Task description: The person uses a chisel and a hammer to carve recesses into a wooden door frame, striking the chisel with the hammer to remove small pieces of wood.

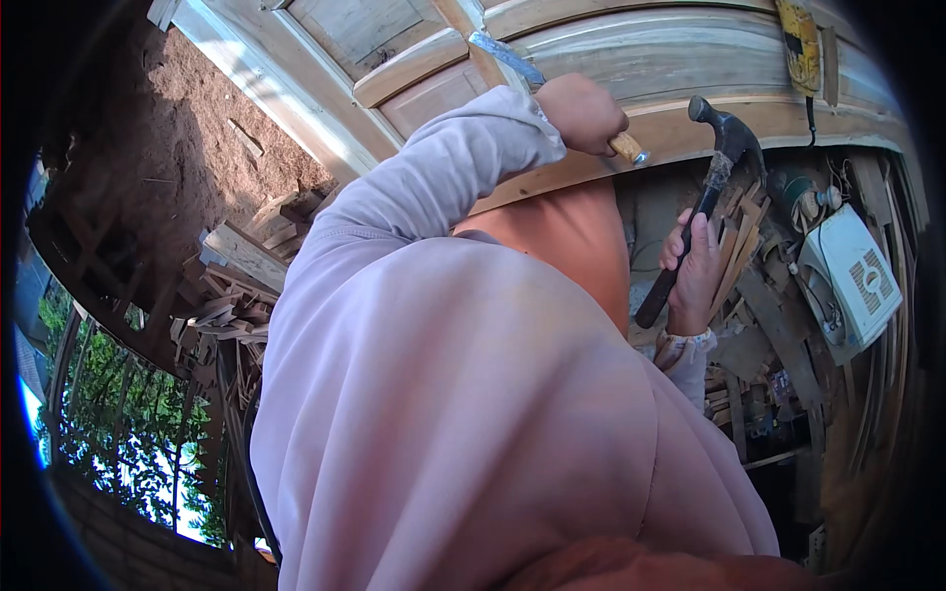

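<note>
My left hand (pixel 579 113) grips a chisel (pixel 627 148) by its light wooden handle, with the flat metal blade pointing up-left over a panelled wooden door (pixel 412 77) lying across the top of the view. In my right hand (pixel 692 264), raised just below the door's near edge, is a claw hammer (pixel 727 133), held by its dark handle with the head up, apart from the chisel.
A yellow corded power tool (pixel 800 54) lies on the door at right. Below it are a green tool (pixel 793 195), a white casing (pixel 845 281) and wooden strips (pixel 741 231). Scrap wood (pixel 236 256) piles up on the left beside reddish dirt (pixel 207 108), with greenery farther down.
</note>
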Demonstrator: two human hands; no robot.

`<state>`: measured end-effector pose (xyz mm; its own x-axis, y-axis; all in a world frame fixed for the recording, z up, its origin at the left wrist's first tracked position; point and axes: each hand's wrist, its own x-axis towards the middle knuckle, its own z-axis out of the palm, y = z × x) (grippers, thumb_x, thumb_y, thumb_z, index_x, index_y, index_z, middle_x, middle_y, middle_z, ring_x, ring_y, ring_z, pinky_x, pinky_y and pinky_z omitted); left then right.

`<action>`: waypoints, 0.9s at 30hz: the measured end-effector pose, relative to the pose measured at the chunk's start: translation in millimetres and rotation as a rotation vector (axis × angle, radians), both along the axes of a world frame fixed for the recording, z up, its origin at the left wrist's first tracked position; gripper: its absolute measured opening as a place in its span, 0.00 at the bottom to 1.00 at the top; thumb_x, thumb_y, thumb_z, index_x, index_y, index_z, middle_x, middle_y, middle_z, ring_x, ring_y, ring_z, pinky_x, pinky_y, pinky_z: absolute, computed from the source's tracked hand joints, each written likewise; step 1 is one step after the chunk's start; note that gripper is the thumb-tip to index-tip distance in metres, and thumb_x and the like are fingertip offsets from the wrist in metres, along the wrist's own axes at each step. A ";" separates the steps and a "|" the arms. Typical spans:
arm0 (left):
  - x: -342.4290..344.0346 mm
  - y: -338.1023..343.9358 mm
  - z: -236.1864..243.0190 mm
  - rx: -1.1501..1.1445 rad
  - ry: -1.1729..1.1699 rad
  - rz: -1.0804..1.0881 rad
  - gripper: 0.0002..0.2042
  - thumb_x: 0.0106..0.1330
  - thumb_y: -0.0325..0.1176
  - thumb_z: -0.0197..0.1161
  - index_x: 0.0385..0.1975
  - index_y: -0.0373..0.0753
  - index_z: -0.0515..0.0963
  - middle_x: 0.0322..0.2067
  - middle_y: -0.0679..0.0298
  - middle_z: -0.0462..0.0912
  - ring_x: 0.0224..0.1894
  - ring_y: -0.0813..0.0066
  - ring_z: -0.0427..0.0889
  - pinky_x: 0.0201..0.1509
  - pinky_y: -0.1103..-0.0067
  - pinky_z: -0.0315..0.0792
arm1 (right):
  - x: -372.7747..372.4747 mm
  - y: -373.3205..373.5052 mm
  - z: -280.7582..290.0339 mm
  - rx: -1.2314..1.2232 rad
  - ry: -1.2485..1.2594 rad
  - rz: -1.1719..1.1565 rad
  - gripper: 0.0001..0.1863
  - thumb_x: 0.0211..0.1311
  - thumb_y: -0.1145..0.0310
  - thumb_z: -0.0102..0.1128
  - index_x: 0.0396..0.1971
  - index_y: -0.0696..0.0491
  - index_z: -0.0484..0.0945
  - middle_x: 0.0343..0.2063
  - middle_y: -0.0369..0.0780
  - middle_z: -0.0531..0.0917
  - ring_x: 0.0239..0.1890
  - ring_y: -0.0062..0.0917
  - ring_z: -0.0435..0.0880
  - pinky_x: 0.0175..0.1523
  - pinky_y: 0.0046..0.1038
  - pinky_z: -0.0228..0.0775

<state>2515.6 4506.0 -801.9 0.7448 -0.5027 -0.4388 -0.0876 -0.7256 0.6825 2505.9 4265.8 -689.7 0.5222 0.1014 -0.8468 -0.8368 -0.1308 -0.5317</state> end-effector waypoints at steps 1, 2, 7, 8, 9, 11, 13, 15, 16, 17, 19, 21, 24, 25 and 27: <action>-3.1 -3.7 -6.0 0.009 -0.015 0.003 0.15 0.52 0.49 0.64 0.31 0.44 0.81 0.26 0.59 0.82 0.32 0.56 0.82 0.35 0.65 0.75 | -5.9 -0.8 -4.5 0.002 0.007 -0.011 0.15 0.71 0.54 0.45 0.35 0.51 0.69 0.14 0.30 0.67 0.13 0.12 0.63 0.19 0.15 0.56; -5.4 -5.3 -12.2 0.010 -0.008 -0.006 0.15 0.52 0.49 0.64 0.31 0.44 0.81 0.26 0.59 0.82 0.32 0.56 0.82 0.35 0.65 0.75 | -10.9 -1.2 -9.6 0.029 0.035 -0.041 0.15 0.71 0.54 0.45 0.36 0.51 0.68 0.14 0.30 0.66 0.13 0.12 0.63 0.19 0.15 0.56; -10.8 -10.0 -16.5 0.045 -0.058 -0.071 0.15 0.53 0.49 0.63 0.30 0.44 0.80 0.24 0.58 0.81 0.29 0.56 0.82 0.32 0.66 0.75 | -32.9 -12.7 -26.4 0.093 0.071 -0.074 0.14 0.72 0.55 0.43 0.36 0.51 0.68 0.14 0.30 0.65 0.13 0.12 0.62 0.19 0.15 0.56; -13.7 -13.4 -21.1 0.048 -0.053 -0.078 0.15 0.53 0.49 0.63 0.30 0.44 0.80 0.24 0.58 0.81 0.29 0.56 0.82 0.32 0.66 0.75 | -36.1 -15.6 -29.3 0.097 0.076 -0.080 0.14 0.72 0.55 0.43 0.36 0.51 0.68 0.14 0.30 0.65 0.13 0.12 0.62 0.19 0.15 0.56; -17.0 -17.2 -25.1 0.041 -0.087 -0.068 0.15 0.53 0.48 0.63 0.30 0.44 0.80 0.24 0.59 0.81 0.29 0.56 0.82 0.32 0.65 0.75 | -39.4 -18.4 -30.3 0.089 0.081 -0.086 0.14 0.72 0.55 0.43 0.35 0.51 0.68 0.14 0.30 0.65 0.13 0.12 0.62 0.19 0.15 0.56; -21.7 -19.2 -33.2 0.034 -0.118 -0.064 0.15 0.52 0.48 0.63 0.30 0.44 0.80 0.24 0.59 0.81 0.28 0.56 0.82 0.31 0.65 0.75 | -46.5 -23.2 -32.7 0.081 0.090 -0.097 0.14 0.72 0.55 0.43 0.35 0.51 0.68 0.14 0.30 0.65 0.13 0.12 0.62 0.19 0.15 0.56; -20.2 -11.6 -33.1 0.076 -0.086 -0.033 0.15 0.52 0.48 0.63 0.30 0.44 0.79 0.24 0.59 0.81 0.29 0.56 0.82 0.31 0.65 0.75 | -49.9 -28.2 -36.4 0.096 0.103 -0.107 0.14 0.72 0.56 0.42 0.35 0.51 0.68 0.15 0.30 0.65 0.14 0.12 0.62 0.19 0.15 0.56; -22.3 -11.7 -33.7 0.119 -0.061 -0.089 0.15 0.52 0.48 0.63 0.31 0.44 0.79 0.25 0.59 0.81 0.30 0.57 0.82 0.32 0.65 0.75 | -54.3 -33.5 -38.2 0.091 0.101 -0.110 0.14 0.72 0.56 0.42 0.35 0.51 0.68 0.15 0.30 0.65 0.14 0.12 0.62 0.19 0.15 0.56; -24.5 -11.0 -35.7 0.097 -0.071 -0.100 0.15 0.52 0.47 0.63 0.31 0.44 0.79 0.25 0.59 0.81 0.30 0.57 0.82 0.32 0.65 0.75 | -56.8 -35.5 -38.4 0.085 0.101 -0.108 0.14 0.72 0.56 0.42 0.35 0.51 0.68 0.15 0.30 0.65 0.14 0.12 0.62 0.19 0.15 0.56; -26.6 -10.9 -38.3 0.076 -0.081 -0.110 0.14 0.51 0.47 0.63 0.31 0.43 0.78 0.25 0.59 0.81 0.31 0.57 0.82 0.33 0.64 0.75 | -58.9 -37.4 -38.7 0.086 0.103 -0.113 0.14 0.72 0.56 0.42 0.35 0.51 0.68 0.15 0.30 0.65 0.14 0.12 0.62 0.19 0.15 0.56; -33.1 -11.8 -46.6 0.071 -0.101 -0.102 0.14 0.51 0.46 0.63 0.30 0.43 0.78 0.25 0.58 0.81 0.31 0.57 0.82 0.33 0.64 0.75 | -60.8 -40.0 -38.7 0.100 0.093 -0.113 0.14 0.72 0.56 0.41 0.35 0.51 0.68 0.14 0.30 0.64 0.14 0.12 0.63 0.20 0.15 0.57; -34.7 -11.4 -52.6 0.064 -0.122 -0.094 0.14 0.51 0.46 0.63 0.29 0.43 0.77 0.25 0.58 0.80 0.30 0.57 0.82 0.32 0.64 0.75 | -67.6 -38.2 -39.7 0.076 0.091 -0.128 0.14 0.72 0.56 0.41 0.35 0.51 0.68 0.15 0.30 0.64 0.14 0.12 0.63 0.20 0.15 0.58; -32.1 -11.5 -53.9 0.057 -0.154 -0.105 0.13 0.50 0.46 0.64 0.29 0.44 0.77 0.24 0.59 0.80 0.30 0.57 0.81 0.31 0.65 0.75 | -78.6 -46.5 -44.8 0.038 0.068 -0.113 0.15 0.73 0.55 0.41 0.35 0.51 0.67 0.15 0.30 0.65 0.14 0.12 0.63 0.21 0.16 0.60; -30.0 -11.8 -51.1 0.065 -0.142 -0.104 0.13 0.50 0.45 0.64 0.29 0.44 0.77 0.23 0.60 0.79 0.30 0.57 0.81 0.30 0.65 0.74 | -81.7 -49.3 -45.2 0.027 0.048 -0.085 0.15 0.73 0.55 0.40 0.34 0.50 0.67 0.15 0.30 0.65 0.14 0.13 0.64 0.21 0.16 0.60; -30.2 -11.9 -49.7 0.074 -0.131 -0.104 0.13 0.50 0.45 0.64 0.30 0.44 0.77 0.23 0.60 0.79 0.30 0.58 0.81 0.30 0.65 0.74 | -86.6 -52.1 -39.8 0.015 0.112 -0.148 0.15 0.73 0.54 0.40 0.34 0.50 0.67 0.15 0.31 0.65 0.14 0.13 0.63 0.21 0.16 0.60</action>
